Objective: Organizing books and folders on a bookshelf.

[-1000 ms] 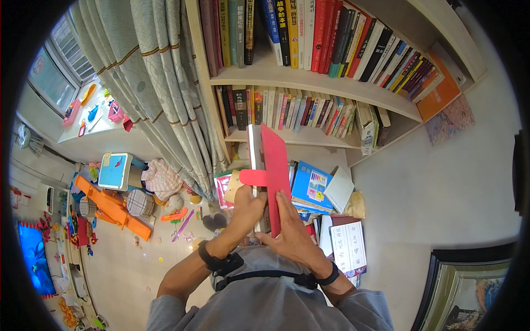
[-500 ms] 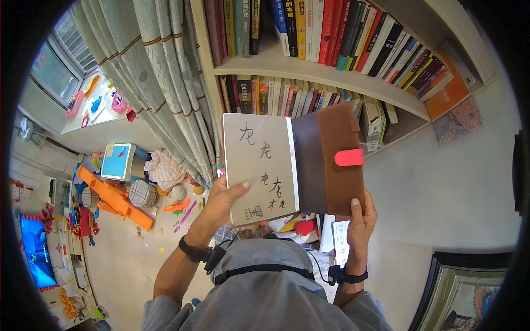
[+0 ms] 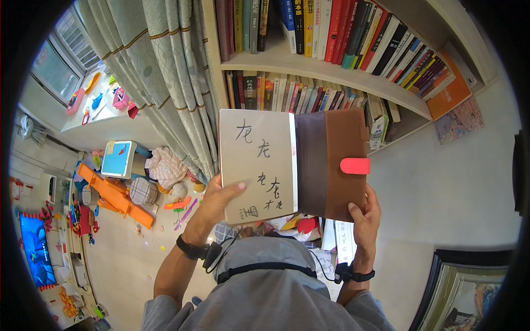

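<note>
Between my two hands a notebook (image 3: 331, 138) lies spread wide in front of the bookshelf. Its brown cover with a red clasp tab (image 3: 355, 166) is folded out to the right, while a beige page (image 3: 248, 165) with black handwritten characters faces me on the left. My left hand (image 3: 221, 197) grips the page side at its lower left edge, thumb on the page and fingers behind. At the cover's lower right corner, my right hand (image 3: 365, 216) pinches the brown flap with the thumb on its inner face.
Beyond the notebook stands a pale bookshelf (image 3: 326, 70) with rows of books. Grey curtains (image 3: 165, 83) hang to its left. An orange toy slide (image 3: 116, 196), a blue drawing board (image 3: 118, 159) and small toys lie on the floor at left. A framed picture (image 3: 469, 292) leans at lower right.
The notebook is spread a little wider, its cover side shifted slightly right and down with my right hand. My left hand has moved slightly left with the page side.
</note>
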Demonstrator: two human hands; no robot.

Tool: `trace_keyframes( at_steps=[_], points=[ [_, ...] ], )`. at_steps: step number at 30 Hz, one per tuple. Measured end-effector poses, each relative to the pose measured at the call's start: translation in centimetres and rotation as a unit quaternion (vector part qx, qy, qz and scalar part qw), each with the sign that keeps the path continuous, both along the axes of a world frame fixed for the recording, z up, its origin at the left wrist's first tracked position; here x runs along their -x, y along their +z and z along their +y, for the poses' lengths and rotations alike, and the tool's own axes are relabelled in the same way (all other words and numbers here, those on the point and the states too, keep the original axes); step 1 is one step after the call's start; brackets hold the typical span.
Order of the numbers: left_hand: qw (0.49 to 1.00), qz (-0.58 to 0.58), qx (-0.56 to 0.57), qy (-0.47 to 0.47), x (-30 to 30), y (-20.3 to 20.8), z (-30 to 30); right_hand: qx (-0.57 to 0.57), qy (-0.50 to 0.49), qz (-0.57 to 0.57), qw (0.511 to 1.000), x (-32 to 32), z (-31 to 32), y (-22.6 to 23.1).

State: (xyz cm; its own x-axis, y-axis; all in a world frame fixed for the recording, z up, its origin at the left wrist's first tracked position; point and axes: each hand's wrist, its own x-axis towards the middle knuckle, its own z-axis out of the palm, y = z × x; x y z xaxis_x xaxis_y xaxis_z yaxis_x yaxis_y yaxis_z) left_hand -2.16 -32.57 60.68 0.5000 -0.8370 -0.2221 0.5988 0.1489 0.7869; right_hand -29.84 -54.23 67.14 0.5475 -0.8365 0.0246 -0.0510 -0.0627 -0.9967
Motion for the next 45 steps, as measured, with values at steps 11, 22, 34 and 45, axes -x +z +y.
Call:
trace_keyframes(
  at_steps=[11, 22, 34, 45],
  points=[
    [0.999, -0.016, -0.033, -0.008, -2.4, 0.4, 2.1, -0.045, 0.102, 0.033, 0.993, -0.6, -0.1, 1.2],
    [1.0, 0.025, 0.015, 0.012, -3.6, 1.2, 2.7, 0.007, 0.092, -0.013, 0.996, -1.1, 0.7, 2.3],
    [0.985, 0.152, 0.068, 0.046, -3.8, 1.2, 2.6, 0.006, 0.113, -0.031, 0.993, -2.1, 1.5, 4.1],
    [0.999, 0.034, 0.037, 0.006, -0.7, 1.8, 1.6, 0.184, 0.121, 0.08, 0.972, -4.0, 4.6, 3.3]
  ],
)
